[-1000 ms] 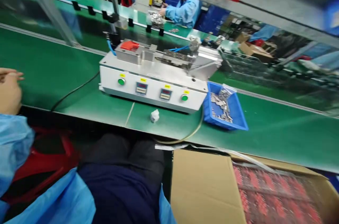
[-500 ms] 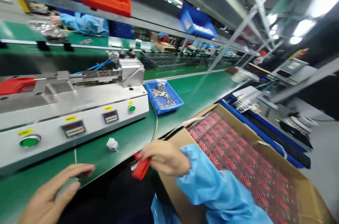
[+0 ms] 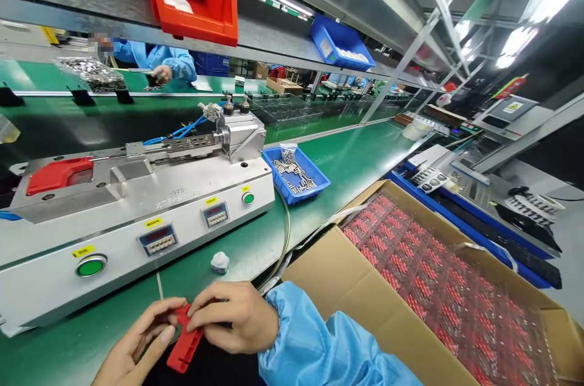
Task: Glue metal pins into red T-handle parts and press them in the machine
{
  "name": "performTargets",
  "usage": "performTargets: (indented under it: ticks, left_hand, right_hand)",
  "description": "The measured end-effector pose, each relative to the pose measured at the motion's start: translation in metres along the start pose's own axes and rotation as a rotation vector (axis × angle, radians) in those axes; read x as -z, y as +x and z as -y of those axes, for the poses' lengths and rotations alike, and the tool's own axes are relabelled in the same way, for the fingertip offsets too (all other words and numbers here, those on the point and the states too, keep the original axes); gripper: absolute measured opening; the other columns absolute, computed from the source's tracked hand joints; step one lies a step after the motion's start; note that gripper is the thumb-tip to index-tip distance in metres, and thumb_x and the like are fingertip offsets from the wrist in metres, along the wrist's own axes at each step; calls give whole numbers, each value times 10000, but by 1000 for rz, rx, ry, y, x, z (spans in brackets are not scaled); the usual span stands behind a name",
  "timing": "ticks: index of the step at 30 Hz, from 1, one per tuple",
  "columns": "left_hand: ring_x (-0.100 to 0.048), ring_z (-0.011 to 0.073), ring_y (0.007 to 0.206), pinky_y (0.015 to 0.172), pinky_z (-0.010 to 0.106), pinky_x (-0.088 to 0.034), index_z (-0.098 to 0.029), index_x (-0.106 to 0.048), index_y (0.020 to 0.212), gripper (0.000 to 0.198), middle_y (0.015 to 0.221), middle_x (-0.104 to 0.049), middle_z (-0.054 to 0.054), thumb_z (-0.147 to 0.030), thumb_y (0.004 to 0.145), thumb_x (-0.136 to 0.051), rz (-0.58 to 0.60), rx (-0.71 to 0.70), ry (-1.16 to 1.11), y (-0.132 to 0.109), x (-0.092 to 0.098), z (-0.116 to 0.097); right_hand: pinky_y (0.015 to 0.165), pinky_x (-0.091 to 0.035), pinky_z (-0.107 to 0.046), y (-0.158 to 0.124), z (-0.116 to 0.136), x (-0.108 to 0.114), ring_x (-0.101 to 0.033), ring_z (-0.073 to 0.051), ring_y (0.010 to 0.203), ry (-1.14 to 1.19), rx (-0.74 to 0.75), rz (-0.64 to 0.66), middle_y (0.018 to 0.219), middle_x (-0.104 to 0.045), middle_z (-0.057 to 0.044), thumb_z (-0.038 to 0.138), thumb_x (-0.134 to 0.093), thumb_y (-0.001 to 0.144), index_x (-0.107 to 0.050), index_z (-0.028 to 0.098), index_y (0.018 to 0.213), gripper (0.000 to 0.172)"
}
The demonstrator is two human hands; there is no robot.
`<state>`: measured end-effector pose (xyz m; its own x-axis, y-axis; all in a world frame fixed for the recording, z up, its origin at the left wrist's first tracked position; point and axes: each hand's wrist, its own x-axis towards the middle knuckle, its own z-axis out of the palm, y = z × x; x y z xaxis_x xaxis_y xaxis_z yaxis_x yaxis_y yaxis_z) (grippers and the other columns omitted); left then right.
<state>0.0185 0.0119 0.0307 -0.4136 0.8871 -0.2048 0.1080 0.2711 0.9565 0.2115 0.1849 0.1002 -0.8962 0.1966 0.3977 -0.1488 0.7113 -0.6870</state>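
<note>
My right hand pinches a small red plastic piece, a handle-like shape with slots along one edge, above the dark area at the table's front. My left hand meets it from the other side, with its thumb and fingertips closed about the upper left edge. Fingers cover part of the piece. Behind the hands stands a metal bench machine with green buttons and two small counters. A similar red piece lies in its left fixture, in line with a thin rod. A small white bottle stands between machine and right hand.
A blue tray of small metal pins sits right of the machine. At right, an open carton holds clear trays of red parts. Red and blue bins hang overhead. A co-worker's blue sleeve shows across the bench.
My right hand has brought the red piece left and down to my left hand, which has closed from an open pose onto it. The view has shifted, showing more of the machine's left side.
</note>
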Motion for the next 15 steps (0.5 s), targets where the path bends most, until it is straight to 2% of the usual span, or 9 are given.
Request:
performTargets:
  ticks: [3,6,8,11,13,15]
  left_hand:
    - [-735,315,1226,986,343,-654,-289,-826,1139,538,1269,-785,74,-727,845,-720,-133,-112,117,-3,3,1]
    - [-769,314,1126,916,327,-675,-296,-829,1119,558,1187,-809,64,-757,828,-708,-120,-197,156,-10,7,-5]
    - [-786,297,1046,874,300,-675,-299,-827,1110,507,1143,-817,52,-709,821,-751,-121,-228,204,-15,6,-11]
    - [-783,236,925,832,247,-647,-302,-823,1084,342,1093,-799,41,-577,900,-738,-197,-293,302,-19,1,-19]
    - [-770,204,881,795,216,-625,-311,-821,1072,267,1056,-782,34,-514,929,-724,-244,-388,348,-19,0,-21]
    - [-763,197,873,776,206,-616,-322,-821,1064,220,1010,-776,28,-467,920,-741,-240,-474,388,-18,1,-21]
  right_hand:
    - [907,-581,-188,10,2,-5,-742,-107,972,-107,-32,51,1112,-768,-25,148,-605,979,-737,234,1065,180]
    - [857,-580,-210,16,1,-7,-729,-120,921,-137,-16,49,1078,-774,-19,256,-644,1008,-728,233,1110,134]
    - [845,-580,-222,19,-1,-10,-721,-127,907,-127,14,29,1067,-782,-25,324,-658,1019,-715,218,1138,169]
    - [871,-580,-235,19,-5,-16,-715,-129,918,-162,21,45,1083,-788,-43,374,-635,1044,-687,206,1185,225]
    - [876,-581,-242,19,-7,-20,-711,-128,917,-231,26,83,1095,-787,-44,384,-613,1058,-675,215,1207,234]
    - [848,-580,-243,18,-7,-22,-704,-126,894,-297,53,113,1105,-784,-34,375,-595,1067,-672,233,1214,219]
